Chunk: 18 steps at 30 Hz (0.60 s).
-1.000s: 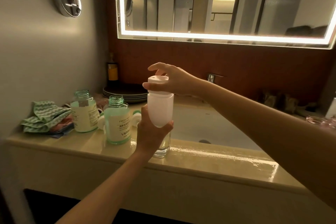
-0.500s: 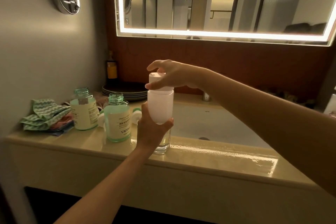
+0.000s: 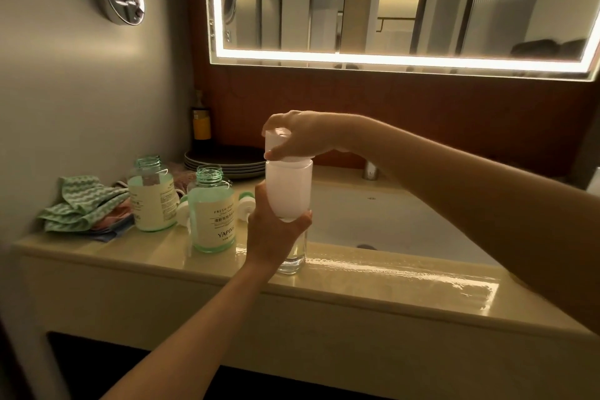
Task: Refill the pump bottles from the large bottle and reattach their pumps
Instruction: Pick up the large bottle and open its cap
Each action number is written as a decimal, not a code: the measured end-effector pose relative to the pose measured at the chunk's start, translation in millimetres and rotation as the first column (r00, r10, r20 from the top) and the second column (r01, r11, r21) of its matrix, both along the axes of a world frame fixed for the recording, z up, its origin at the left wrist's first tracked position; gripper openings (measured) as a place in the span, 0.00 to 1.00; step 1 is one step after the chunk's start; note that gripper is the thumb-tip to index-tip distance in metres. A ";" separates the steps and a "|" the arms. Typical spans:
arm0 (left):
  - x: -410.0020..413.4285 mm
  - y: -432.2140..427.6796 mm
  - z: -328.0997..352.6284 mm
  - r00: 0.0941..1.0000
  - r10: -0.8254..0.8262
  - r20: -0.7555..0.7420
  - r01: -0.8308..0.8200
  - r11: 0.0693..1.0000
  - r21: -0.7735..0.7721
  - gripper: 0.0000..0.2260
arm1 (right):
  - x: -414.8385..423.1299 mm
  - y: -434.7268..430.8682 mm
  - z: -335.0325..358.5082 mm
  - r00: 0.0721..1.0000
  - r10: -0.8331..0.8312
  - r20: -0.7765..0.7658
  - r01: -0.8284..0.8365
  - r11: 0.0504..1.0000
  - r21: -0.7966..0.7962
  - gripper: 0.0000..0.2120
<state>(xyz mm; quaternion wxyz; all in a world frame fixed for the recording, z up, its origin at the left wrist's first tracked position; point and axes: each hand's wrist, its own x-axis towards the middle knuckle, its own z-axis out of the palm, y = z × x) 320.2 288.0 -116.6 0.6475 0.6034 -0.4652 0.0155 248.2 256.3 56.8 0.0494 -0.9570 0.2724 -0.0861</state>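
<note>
The left hand is wrapping its fingers round the large bottle, holding it upright above the surface beside 2 open pump bottles; the right hand is gripping its cap. Smooth plastic, probably slippery: a mid-body grip seems best.

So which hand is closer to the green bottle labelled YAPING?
Left. The left hand grips the white bottle just beside the green bottle; the right hand is higher, on the white bottle's cap.
</note>
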 end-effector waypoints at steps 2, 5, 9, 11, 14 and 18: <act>-0.7 0.3 0.4 1.000 0.003 0.002 -0.003 1.000 0.004 0.35 | -3.7 2.1 3.9 0.999 0.023 -0.024 -0.021 0.998 0.066 0.30; -1.9 1.1 1.8 1.000 0.001 -0.001 -0.001 1.000 0.009 0.35 | -1.8 1.7 5.6 0.997 -0.051 -0.057 0.050 0.998 -0.024 0.36; -2.0 2.1 1.5 1.000 0.001 0.004 -0.001 1.000 0.010 0.35 | 2.6 -2.5 3.8 0.997 -0.041 -0.072 0.030 0.989 -0.142 0.32; -2.1 2.3 1.3 1.000 -0.006 -0.011 0.006 1.000 0.012 0.34 | 1.1 -7.6 4.1 0.998 0.020 -0.060 -0.021 1.000 -0.008 0.30; -2.6 3.0 1.4 1.000 -0.009 -0.012 0.009 1.000 0.012 0.35 | -4.2 -11.3 9.3 0.998 0.051 -0.026 -0.046 0.985 0.167 0.37; -2.6 2.6 1.7 1.000 -0.009 -0.004 0.009 1.000 0.017 0.34 | -2.4 -11.1 8.3 0.999 -0.030 -0.017 0.030 0.999 0.042 0.43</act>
